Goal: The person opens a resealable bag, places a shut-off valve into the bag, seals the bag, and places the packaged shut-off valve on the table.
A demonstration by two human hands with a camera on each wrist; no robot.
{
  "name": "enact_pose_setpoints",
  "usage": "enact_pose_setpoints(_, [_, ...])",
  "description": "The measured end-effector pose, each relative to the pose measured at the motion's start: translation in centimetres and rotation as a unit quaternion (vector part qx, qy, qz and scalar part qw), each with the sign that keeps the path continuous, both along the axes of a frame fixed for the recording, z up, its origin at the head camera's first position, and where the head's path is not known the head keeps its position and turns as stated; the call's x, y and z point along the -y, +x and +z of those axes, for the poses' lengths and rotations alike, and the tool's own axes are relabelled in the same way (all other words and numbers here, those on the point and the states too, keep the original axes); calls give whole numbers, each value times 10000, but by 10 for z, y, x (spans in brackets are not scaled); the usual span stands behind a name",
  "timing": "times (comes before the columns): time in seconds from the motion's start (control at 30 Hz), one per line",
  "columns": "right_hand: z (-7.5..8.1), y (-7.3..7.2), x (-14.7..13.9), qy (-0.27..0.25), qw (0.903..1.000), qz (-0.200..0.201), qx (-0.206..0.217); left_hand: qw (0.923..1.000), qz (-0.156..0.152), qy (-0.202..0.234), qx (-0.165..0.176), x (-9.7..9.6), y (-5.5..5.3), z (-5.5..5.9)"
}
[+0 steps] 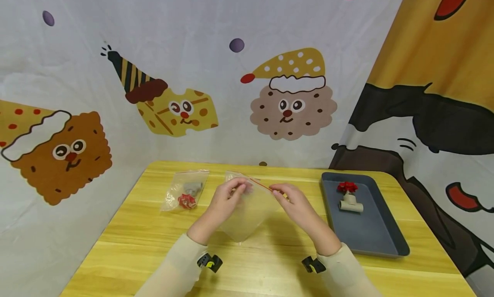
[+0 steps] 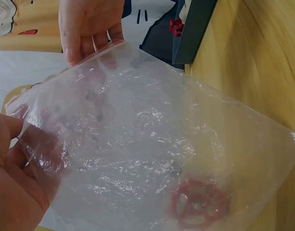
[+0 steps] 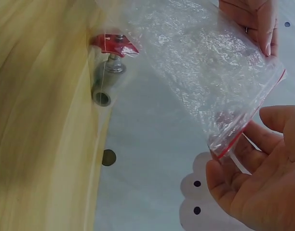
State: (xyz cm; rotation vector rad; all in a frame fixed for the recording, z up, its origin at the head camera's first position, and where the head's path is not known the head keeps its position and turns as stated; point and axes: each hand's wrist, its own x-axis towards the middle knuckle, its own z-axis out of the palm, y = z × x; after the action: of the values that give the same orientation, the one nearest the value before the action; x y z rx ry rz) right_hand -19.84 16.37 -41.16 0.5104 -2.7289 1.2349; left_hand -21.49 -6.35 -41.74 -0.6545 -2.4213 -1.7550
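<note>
A clear zip-lock bag point(image 1: 248, 213) with a red seal strip hangs above the middle of the table, looking flat, with nothing visible inside. My left hand point(image 1: 227, 198) pinches its upper left part. At the right end of the red strip, the fingers of my right hand point(image 1: 299, 205) hold the edge. Seen from the left wrist, the bag point(image 2: 123, 125) spreads between both hands, and a red handwheel point(image 2: 198, 204) shows blurred through the film. In the right wrist view the red-edged opening point(image 3: 246, 127) lies close to my right fingers and thumb.
To the left lies another clear bag point(image 1: 173, 194) holding a grey valve with a red handwheel point(image 1: 187, 201). A grey tray point(image 1: 370, 232) on the right bears a beige T-shaped valve point(image 1: 351, 206) with a red handwheel. A printed curtain point(image 1: 231, 151) stands behind the wooden table point(image 1: 127, 245).
</note>
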Motion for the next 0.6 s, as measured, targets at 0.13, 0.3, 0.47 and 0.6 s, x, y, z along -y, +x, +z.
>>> enact_pose_setpoints(0.13, [-4,0,0,-4,9999,-58,-140,9998,185,-43,-73,0,1,1])
enact_pose_setpoints(0.3, [-5,3,1,-82,9993,-266,-264,9996,258,16,-132,0,1,-1])
enact_pose_setpoints(0.47, [-5,5,1,-78,9983,-422,-389,9996,284,-18,-25,0,0,-4])
enact_pose_setpoints(0.6, [-5,6,0,-54,9975,-497,-493,9989,390,-248,-21,0,-1,-6])
